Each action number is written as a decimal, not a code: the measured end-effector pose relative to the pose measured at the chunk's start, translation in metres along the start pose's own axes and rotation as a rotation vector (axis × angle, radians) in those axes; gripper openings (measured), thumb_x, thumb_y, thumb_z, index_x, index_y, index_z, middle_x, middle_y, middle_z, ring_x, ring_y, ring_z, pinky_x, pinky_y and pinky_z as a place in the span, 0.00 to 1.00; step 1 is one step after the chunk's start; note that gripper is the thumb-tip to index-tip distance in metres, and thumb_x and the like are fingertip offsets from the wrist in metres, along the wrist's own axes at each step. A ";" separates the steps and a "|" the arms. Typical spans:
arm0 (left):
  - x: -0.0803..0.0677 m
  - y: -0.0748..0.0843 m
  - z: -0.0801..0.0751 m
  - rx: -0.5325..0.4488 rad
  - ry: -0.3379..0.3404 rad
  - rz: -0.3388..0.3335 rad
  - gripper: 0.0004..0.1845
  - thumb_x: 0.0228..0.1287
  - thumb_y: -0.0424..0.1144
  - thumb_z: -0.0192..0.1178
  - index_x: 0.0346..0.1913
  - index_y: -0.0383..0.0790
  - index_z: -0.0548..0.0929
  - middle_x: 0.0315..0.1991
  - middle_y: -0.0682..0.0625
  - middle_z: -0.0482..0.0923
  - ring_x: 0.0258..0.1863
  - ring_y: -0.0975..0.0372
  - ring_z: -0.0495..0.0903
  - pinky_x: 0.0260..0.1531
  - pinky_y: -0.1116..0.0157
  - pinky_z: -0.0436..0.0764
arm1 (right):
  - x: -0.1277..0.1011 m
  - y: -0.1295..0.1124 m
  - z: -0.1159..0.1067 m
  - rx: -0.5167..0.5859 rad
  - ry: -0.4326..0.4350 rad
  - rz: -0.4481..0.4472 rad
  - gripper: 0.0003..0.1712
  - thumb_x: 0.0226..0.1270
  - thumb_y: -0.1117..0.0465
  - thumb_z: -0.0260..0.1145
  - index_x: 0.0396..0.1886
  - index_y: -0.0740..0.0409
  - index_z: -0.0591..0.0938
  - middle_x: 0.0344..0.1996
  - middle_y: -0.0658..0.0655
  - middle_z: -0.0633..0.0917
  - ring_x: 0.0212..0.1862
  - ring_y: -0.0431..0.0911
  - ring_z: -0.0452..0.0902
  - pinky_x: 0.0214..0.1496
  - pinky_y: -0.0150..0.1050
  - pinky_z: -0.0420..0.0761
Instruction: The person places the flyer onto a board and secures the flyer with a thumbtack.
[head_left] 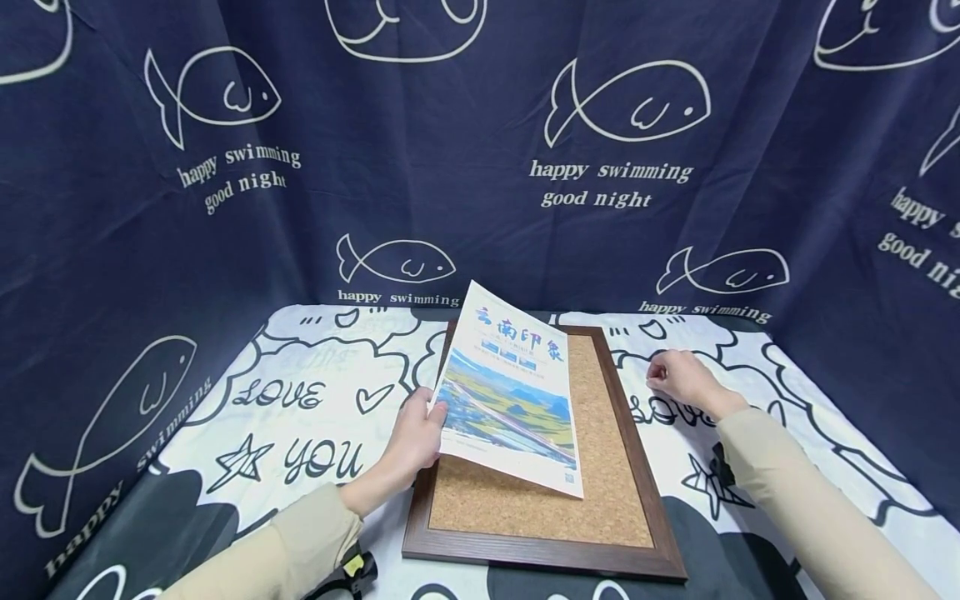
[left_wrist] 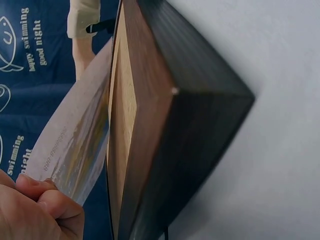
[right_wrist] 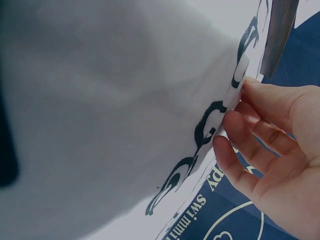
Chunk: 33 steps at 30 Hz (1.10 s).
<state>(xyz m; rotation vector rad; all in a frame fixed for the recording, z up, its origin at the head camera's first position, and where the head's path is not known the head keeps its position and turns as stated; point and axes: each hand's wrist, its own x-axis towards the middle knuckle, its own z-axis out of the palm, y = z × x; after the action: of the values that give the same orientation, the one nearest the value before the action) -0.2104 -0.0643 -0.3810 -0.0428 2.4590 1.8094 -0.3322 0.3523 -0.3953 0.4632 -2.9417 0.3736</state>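
Your frame lies flat on the cloth, its dark brown wooden rim enclosing a panel of cork. Bare cork shows at the right and along the near side. Your poster slants over the frame's left and middle part, picture side up, blue lettering towards the far end and a landscape below it. Its near left part is raised off the cork, and in the left wrist view the sheet bows; whether its right edge touches the cork, you can't tell from here.

Your left hand comes in from the near left, clamped on the poster's left edge with the thumb over the printed face. The left sleeve trails back to the near left.

Your right hand is beyond the frame's right side, near the cloth, back upward and fingers bent. In the right wrist view, thumb and forefinger come close together, but you can't tell whether they pinch something small. The right sleeve slants in from the near right. A navy curtain with fish drawings hangs at the far side.
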 end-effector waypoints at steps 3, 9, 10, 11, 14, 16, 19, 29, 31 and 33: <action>-0.003 0.002 0.003 -0.002 -0.027 0.006 0.11 0.77 0.38 0.40 0.48 0.33 0.69 0.16 0.52 0.67 0.07 0.67 0.59 0.07 0.73 0.59 | 0.000 0.001 0.000 0.008 0.000 0.001 0.04 0.55 0.67 0.69 0.23 0.61 0.84 0.21 0.53 0.83 0.24 0.42 0.71 0.29 0.39 0.71; -0.009 0.005 0.012 0.018 -0.064 0.025 0.11 0.77 0.38 0.40 0.47 0.33 0.68 0.14 0.53 0.64 0.06 0.67 0.61 0.06 0.73 0.63 | 0.000 0.002 0.000 0.012 -0.003 0.016 0.03 0.56 0.67 0.69 0.24 0.62 0.84 0.21 0.54 0.83 0.24 0.42 0.71 0.28 0.38 0.71; -0.009 0.006 0.013 0.013 -0.071 0.026 0.11 0.77 0.38 0.40 0.47 0.33 0.68 0.14 0.53 0.64 0.05 0.67 0.61 0.06 0.73 0.62 | 0.000 0.002 -0.001 0.012 -0.002 0.017 0.03 0.56 0.67 0.69 0.24 0.62 0.84 0.21 0.54 0.83 0.24 0.42 0.71 0.28 0.37 0.70; -0.010 0.006 0.015 0.006 -0.081 0.028 0.10 0.77 0.37 0.40 0.47 0.33 0.68 0.14 0.53 0.65 0.05 0.68 0.61 0.06 0.73 0.62 | 0.000 0.001 -0.001 0.013 -0.003 0.020 0.03 0.56 0.67 0.69 0.24 0.62 0.84 0.21 0.54 0.83 0.24 0.42 0.71 0.28 0.37 0.70; -0.014 0.007 0.019 -0.007 -0.100 0.034 0.11 0.77 0.37 0.40 0.49 0.32 0.67 0.15 0.51 0.70 0.04 0.69 0.60 0.05 0.74 0.61 | 0.000 0.001 -0.002 0.018 -0.002 0.017 0.04 0.56 0.67 0.69 0.24 0.62 0.84 0.21 0.54 0.82 0.24 0.42 0.71 0.28 0.37 0.69; -0.018 0.008 0.022 -0.027 -0.117 0.030 0.11 0.77 0.37 0.39 0.52 0.32 0.66 0.17 0.48 0.74 0.03 0.69 0.61 0.05 0.74 0.61 | 0.000 0.000 -0.002 0.020 -0.001 0.011 0.04 0.56 0.67 0.69 0.24 0.62 0.84 0.20 0.53 0.82 0.23 0.42 0.70 0.28 0.37 0.69; -0.022 0.008 0.026 -0.058 -0.143 0.012 0.12 0.78 0.38 0.38 0.55 0.33 0.63 0.20 0.46 0.78 0.04 0.69 0.62 0.05 0.74 0.62 | -0.001 0.001 -0.002 0.024 -0.004 0.008 0.04 0.56 0.67 0.69 0.23 0.61 0.84 0.20 0.53 0.82 0.23 0.42 0.70 0.27 0.37 0.69; -0.023 0.006 0.028 -0.057 -0.197 0.018 0.10 0.78 0.37 0.38 0.51 0.33 0.62 0.10 0.50 0.72 0.02 0.69 0.64 0.03 0.72 0.60 | -0.003 0.000 -0.001 0.035 0.008 0.022 0.03 0.57 0.67 0.69 0.27 0.64 0.84 0.21 0.54 0.82 0.24 0.42 0.70 0.28 0.36 0.69; -0.022 0.006 0.027 -0.058 -0.204 0.015 0.10 0.78 0.37 0.38 0.51 0.32 0.62 0.11 0.50 0.72 0.02 0.68 0.65 0.03 0.72 0.60 | -0.002 0.000 0.000 0.043 0.006 0.026 0.03 0.57 0.67 0.69 0.27 0.64 0.84 0.20 0.54 0.81 0.23 0.42 0.70 0.27 0.35 0.68; -0.022 0.005 0.027 -0.058 -0.211 0.011 0.10 0.78 0.37 0.38 0.52 0.32 0.62 0.12 0.49 0.74 0.02 0.68 0.65 0.03 0.72 0.61 | -0.002 0.001 0.000 0.053 0.006 0.026 0.04 0.56 0.67 0.69 0.26 0.64 0.84 0.19 0.53 0.81 0.23 0.42 0.69 0.27 0.35 0.67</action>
<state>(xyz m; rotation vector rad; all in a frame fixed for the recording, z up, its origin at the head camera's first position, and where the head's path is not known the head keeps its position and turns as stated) -0.1874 -0.0380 -0.3822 0.1497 2.2679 1.7873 -0.3308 0.3535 -0.3957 0.4301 -2.9408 0.4567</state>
